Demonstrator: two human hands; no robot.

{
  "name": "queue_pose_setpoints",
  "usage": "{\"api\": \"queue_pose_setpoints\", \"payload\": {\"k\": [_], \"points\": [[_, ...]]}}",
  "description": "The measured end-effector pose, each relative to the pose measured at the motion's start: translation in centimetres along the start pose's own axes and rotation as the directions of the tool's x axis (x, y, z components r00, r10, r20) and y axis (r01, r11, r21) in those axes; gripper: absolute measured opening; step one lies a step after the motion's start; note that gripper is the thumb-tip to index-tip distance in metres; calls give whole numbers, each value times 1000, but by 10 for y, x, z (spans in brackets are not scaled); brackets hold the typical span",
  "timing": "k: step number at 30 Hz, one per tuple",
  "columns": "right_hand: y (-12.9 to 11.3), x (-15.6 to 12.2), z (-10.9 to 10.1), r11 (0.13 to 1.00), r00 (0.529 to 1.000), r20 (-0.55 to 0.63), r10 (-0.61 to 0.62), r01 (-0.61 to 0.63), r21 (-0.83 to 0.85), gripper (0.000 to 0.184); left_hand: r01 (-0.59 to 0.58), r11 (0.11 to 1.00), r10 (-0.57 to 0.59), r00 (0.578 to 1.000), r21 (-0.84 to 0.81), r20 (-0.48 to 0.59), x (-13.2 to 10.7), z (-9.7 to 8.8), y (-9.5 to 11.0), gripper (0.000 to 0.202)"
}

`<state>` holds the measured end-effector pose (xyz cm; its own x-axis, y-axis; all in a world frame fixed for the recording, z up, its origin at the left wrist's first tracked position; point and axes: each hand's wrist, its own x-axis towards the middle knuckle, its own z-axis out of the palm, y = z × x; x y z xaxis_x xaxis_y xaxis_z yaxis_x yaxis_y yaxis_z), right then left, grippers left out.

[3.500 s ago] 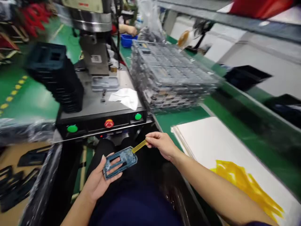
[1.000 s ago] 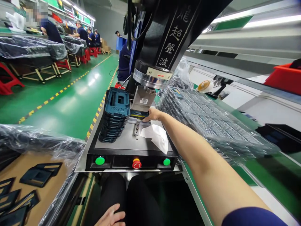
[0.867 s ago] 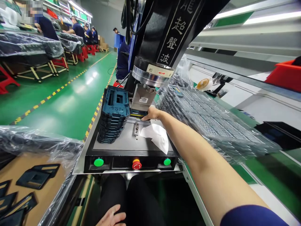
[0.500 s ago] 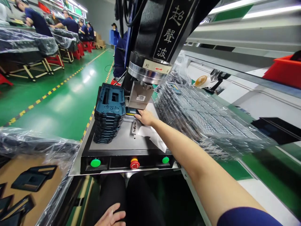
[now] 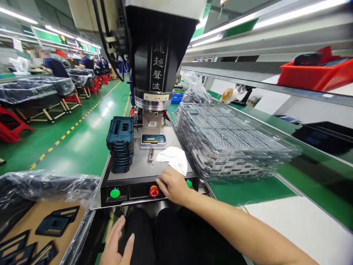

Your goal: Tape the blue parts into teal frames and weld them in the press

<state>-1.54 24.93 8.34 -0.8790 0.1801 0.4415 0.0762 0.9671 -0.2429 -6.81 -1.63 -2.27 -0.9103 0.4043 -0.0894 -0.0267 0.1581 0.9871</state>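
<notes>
Head view shows the dark-blue part [image 5: 160,138], with 1 yellow strip [image 5: 150,141] along it, lying in the pale fixture [image 5: 150,147] toward the back of the grey base plate [image 5: 138,171], below the metal press horn [image 5: 149,130]. Its long axis runs left to right, roughly parallel to the plate's front edge. From the right hand [image 5: 173,187] it lies forward and slightly left, well apart, with the white cloth [image 5: 176,162] partly between. That hand is the nearer of the 2: it is at the front edge, between the red button [image 5: 154,191] and the right green button [image 5: 189,183], fingers curled with nothing visible in them; whether it is fully closed, or touching anything, I cannot tell. The left hand [image 5: 114,246] is below the front edge's left half, fingers spread, holding nothing visible; from it the part lies farther off, forward and right, near the stack of dark frames [image 5: 120,147] at the plate's left edge.
</notes>
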Motion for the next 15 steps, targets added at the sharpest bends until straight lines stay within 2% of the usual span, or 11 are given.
{"api": "queue_pose_setpoints", "payload": {"k": [2,5,8,11,13,15], "points": [[-1,-39,-1,998,996,61,59,-58,-19,41,-202,945,201,979,258,32,9,-2,28,58],[14,-78,3,974,974,47,220,-218,-55,44,-349,801,340,934,487,111,24,2,44,66],[35,-93,11,950,950,-10,311,-311,-13,37,-391,710,373,914,585,159,37,7,30,73],[47,-98,18,944,946,-30,323,-319,84,19,-406,582,386,901,704,199,46,8,15,80],[49,-99,21,939,945,-41,326,-319,126,10,-395,533,374,903,748,211,47,7,18,84],[51,-100,21,930,939,-49,340,-329,162,12,-349,575,348,923,740,165,43,8,35,85]]}}
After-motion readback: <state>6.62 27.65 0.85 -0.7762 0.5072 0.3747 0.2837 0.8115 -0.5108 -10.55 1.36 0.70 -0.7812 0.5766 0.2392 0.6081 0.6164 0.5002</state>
